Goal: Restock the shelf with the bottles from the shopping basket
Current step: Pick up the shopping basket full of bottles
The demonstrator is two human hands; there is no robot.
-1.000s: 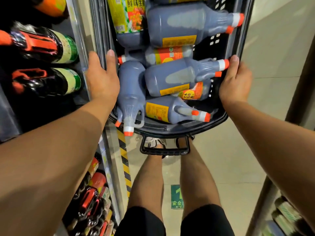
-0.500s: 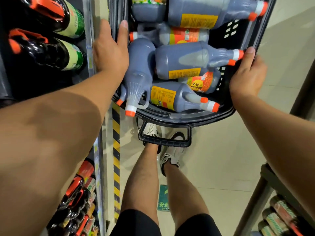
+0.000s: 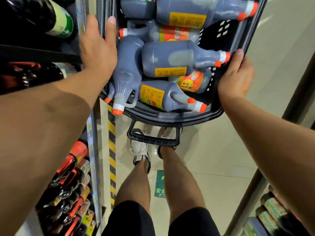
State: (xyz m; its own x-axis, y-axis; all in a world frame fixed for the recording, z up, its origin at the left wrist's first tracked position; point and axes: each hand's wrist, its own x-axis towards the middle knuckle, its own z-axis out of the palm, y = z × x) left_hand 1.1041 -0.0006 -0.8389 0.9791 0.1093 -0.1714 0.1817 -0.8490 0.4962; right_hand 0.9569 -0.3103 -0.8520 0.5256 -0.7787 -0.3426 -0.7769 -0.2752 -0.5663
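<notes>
A black shopping basket is held up in front of me, its handle hanging down. Several grey bottles with orange caps and yellow or orange labels lie piled inside; one bottle lies along the left side with its cap over the rim, another bottle lies across the middle. My left hand grips the basket's left rim, thumb inside. My right hand grips the right rim, thumb over the edge. The shelf is directly left of the basket.
The left shelf holds dark bottles above and more with red handles below. A yellow-black striped strip runs along the floor by the shelf. My legs and shoes stand under the basket. Another shelf is at the lower right.
The basket has come up and forward, with both hands still on its rims. My feet have shifted beneath it.
</notes>
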